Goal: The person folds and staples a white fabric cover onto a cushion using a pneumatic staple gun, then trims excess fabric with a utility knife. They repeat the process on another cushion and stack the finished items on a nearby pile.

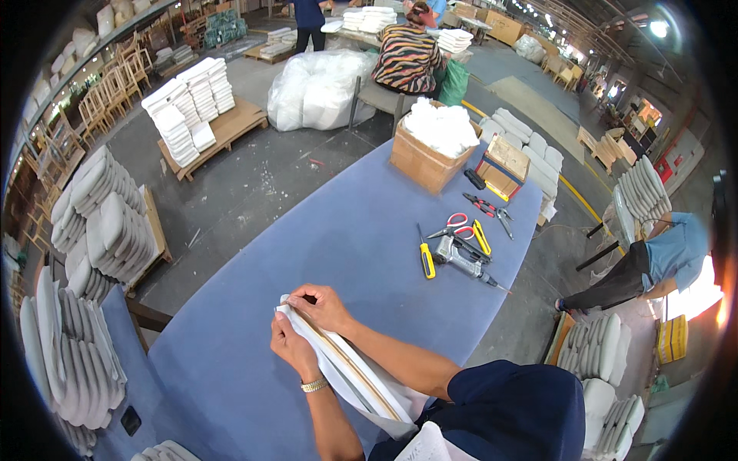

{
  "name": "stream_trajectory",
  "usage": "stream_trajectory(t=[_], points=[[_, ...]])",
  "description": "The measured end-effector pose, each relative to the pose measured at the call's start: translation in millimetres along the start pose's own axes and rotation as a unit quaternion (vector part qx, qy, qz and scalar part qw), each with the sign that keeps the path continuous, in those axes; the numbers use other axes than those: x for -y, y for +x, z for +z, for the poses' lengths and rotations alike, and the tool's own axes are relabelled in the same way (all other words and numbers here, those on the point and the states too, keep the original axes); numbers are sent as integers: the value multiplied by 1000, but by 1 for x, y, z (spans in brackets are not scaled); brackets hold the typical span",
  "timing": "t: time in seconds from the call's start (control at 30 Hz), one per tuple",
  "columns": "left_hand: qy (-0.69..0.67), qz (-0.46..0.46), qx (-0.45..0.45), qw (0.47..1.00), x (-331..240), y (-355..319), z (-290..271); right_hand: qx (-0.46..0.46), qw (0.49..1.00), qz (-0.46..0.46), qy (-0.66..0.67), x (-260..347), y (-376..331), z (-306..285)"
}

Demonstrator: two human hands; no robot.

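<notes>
A long white fabric piece (346, 367) with a tan strip along its length runs from my hands back to my lap. At its far end, my right hand (323, 309) pinches the edge between thumb and fingers. My left hand (294, 344) is closed on the same end, just nearer and to the left, its thumb pointing up. Both hands are just above the blue table (254, 269). Whether the tan strip is a zipper or a trim I cannot tell.
Right of my hands lie a yellow screwdriver (427, 260), scissors (457, 223), a utility knife (481, 237), a grey air tool (459, 260) and pliers (481, 204). Behind them stands a cardboard box (423, 163) of white stuffing. Cushion stacks (73, 353) flank the table; people work beyond.
</notes>
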State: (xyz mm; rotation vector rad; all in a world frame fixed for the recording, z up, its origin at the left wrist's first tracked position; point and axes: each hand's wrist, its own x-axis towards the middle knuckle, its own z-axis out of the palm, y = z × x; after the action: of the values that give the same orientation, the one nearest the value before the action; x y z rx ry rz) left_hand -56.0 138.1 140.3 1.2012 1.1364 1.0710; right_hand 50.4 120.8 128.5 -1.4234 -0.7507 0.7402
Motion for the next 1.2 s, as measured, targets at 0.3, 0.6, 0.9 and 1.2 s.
stream_trajectory(t=[0.3,0.6,0.9,1.2], points=[[-9,-56,-31,998,15,-10,10,-27,993,-13,111,-29,-1,-17],[-40,-16,-44,998,4,-8,18,88,994,-29,62,-17,16,-20],[-65,-3,-90,994,4,-15,15,115,967,91,206,-14,14,-9],[34,12,-129,991,-5,-21,-5,142,984,47,99,-9,10,13]])
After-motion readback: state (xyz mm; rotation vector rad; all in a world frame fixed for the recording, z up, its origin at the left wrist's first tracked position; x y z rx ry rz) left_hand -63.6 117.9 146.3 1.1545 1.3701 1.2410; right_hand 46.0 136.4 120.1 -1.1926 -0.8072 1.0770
